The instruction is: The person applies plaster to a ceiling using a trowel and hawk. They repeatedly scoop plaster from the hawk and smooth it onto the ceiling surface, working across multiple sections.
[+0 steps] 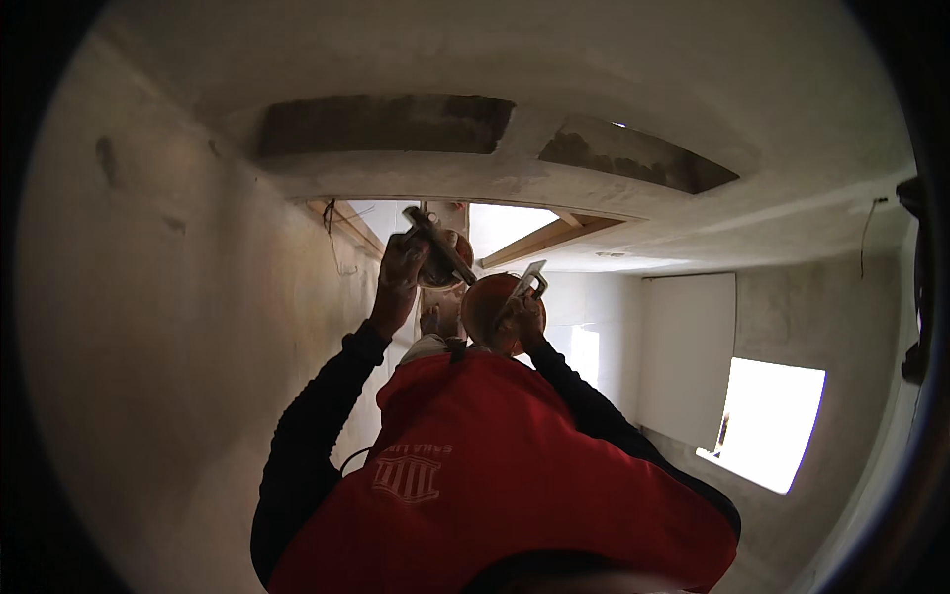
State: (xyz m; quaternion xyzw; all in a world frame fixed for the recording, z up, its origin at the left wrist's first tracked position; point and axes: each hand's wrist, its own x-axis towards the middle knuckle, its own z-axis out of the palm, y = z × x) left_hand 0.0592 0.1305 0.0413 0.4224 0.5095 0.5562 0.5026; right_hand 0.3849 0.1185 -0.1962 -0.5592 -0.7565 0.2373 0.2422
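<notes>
My left hand [401, 265] is raised, its fingers closed round a flat plastering float [440, 246] seen nearly edge-on. Behind that float is a round orange-brown bucket [457, 259], partly covered by it. Lower and to the right, my right hand [527, 319] grips a small trowel [530, 281] with a pale, loop-shaped end, held over the rim of a second orange-brown bucket [482, 307]. What the buckets hold is too dark to make out.
Below me runs a narrow brown plank [442, 307]. A plastered wall [168, 327] rises close on my left. Ahead, a slab with two dark recesses [386, 124] spans the view. Timber beams [549, 238] frame a bright gap, and a bright window opening [767, 421] lies at right.
</notes>
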